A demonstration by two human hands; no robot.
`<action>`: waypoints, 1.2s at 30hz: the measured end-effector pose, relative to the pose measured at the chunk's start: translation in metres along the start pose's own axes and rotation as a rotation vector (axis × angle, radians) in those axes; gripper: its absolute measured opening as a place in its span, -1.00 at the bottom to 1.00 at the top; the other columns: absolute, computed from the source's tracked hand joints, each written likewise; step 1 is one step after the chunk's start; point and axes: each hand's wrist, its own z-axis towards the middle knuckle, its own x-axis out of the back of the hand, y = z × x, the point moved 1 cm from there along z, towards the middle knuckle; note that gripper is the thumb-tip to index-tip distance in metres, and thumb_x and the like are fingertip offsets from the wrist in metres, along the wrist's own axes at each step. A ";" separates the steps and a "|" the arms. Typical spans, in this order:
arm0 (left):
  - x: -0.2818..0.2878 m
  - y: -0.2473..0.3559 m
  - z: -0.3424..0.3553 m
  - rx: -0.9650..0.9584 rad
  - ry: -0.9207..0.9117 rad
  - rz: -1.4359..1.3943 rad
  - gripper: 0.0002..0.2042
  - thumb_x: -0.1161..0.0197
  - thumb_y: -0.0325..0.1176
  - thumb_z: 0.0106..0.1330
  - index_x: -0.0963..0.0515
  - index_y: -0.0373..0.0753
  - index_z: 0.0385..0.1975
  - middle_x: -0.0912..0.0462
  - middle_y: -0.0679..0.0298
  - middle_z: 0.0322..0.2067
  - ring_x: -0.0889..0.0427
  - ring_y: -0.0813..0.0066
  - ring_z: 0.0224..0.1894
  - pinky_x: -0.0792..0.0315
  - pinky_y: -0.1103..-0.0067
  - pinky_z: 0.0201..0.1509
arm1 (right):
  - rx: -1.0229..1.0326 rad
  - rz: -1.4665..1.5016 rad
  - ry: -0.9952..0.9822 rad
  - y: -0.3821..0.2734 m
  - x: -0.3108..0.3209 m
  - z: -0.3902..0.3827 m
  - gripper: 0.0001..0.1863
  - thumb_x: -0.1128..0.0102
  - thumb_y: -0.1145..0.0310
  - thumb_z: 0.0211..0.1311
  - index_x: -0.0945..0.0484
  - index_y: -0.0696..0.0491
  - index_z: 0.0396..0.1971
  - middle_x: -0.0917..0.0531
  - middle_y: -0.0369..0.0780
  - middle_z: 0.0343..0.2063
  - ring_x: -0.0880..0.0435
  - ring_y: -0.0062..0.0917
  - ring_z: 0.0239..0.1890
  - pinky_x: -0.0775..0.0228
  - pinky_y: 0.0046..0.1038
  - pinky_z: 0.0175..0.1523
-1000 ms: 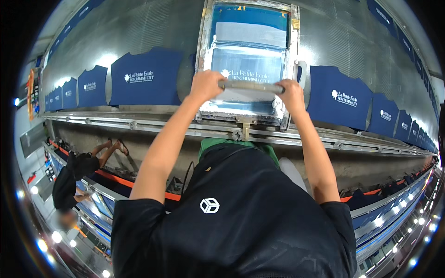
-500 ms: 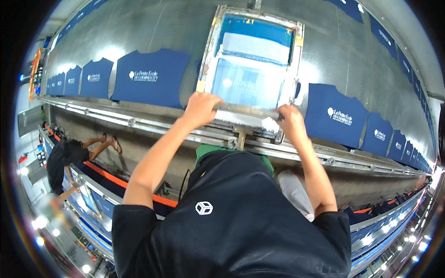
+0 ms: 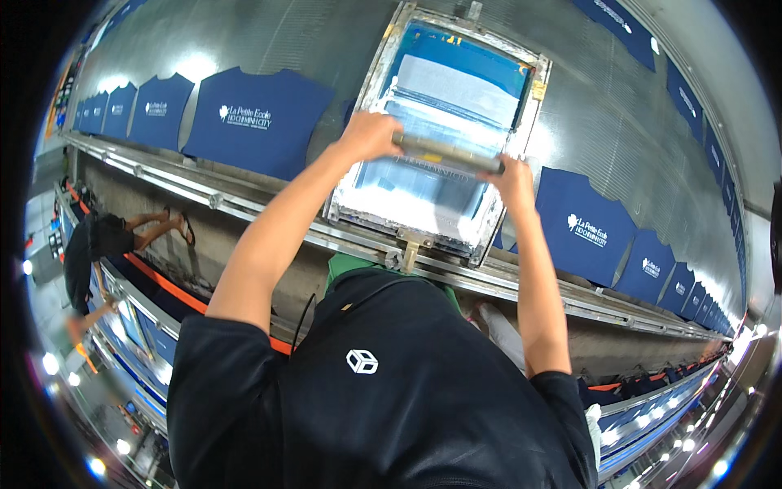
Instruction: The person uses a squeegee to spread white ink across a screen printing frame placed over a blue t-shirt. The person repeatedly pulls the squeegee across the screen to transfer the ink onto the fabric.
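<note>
I grip a long squeegee [image 3: 446,153] by its two ends, my left hand [image 3: 371,135] and my right hand [image 3: 509,176] closed on it, over the middle of a screen frame [image 3: 345,210] with blue and white mesh [image 3: 444,73]. The frame lies on a long grey table [image 3: 301,45]; a metal bracket [image 3: 411,248] sits at its front edge on the rail. Dark blue shirt panels with white prints lie to the left [image 3: 244,138] and right [image 3: 582,232] of it.
A metal rail [image 3: 216,200] runs along the table's front edge. Behind me at lower left, another person [image 3: 98,244] in dark clothes works at a parallel table [image 3: 142,318] with an orange strip. More blue panels [image 3: 619,28] line the table's far side at upper right.
Both hands and the squeegee moved toward the frame's front edge half a second ago, and are now back up over its middle. The view has shifted, tilting the table.
</note>
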 end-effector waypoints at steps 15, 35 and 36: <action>0.052 -0.011 0.101 -0.140 0.194 -0.012 -0.64 -0.54 -0.06 0.01 -0.79 -0.01 -0.17 -0.76 0.05 -0.40 -0.76 0.05 -0.24 -0.60 0.22 -0.14 | 0.153 -0.112 0.234 -0.005 0.053 0.083 -0.49 -0.65 0.13 -0.04 -0.73 0.19 -0.18 -0.74 -0.02 -0.49 -0.77 -0.18 -0.39 -0.58 -0.25 -0.18; -0.025 0.028 -0.077 -0.053 -0.031 -0.124 -0.51 -0.54 -0.07 0.11 -0.67 -0.12 0.02 -0.78 0.12 -0.18 -0.73 0.04 -0.06 -0.57 0.25 0.03 | 0.385 -0.165 -0.027 -0.016 0.014 -0.064 -0.60 -0.54 0.17 0.11 -0.67 0.03 -0.11 -0.73 -0.09 -0.27 -0.74 -0.18 -0.17 -0.55 -0.21 -0.06; -0.019 0.036 -0.072 -0.052 -0.085 -0.093 -0.48 -0.54 -0.03 0.12 -0.67 -0.09 0.06 -0.77 0.10 -0.15 -0.73 0.04 -0.03 -0.56 0.23 0.04 | 0.361 -0.223 -0.093 -0.021 0.020 -0.062 -0.60 -0.53 0.16 0.13 -0.66 0.02 -0.09 -0.73 -0.07 -0.27 -0.74 -0.19 -0.17 -0.55 -0.21 -0.06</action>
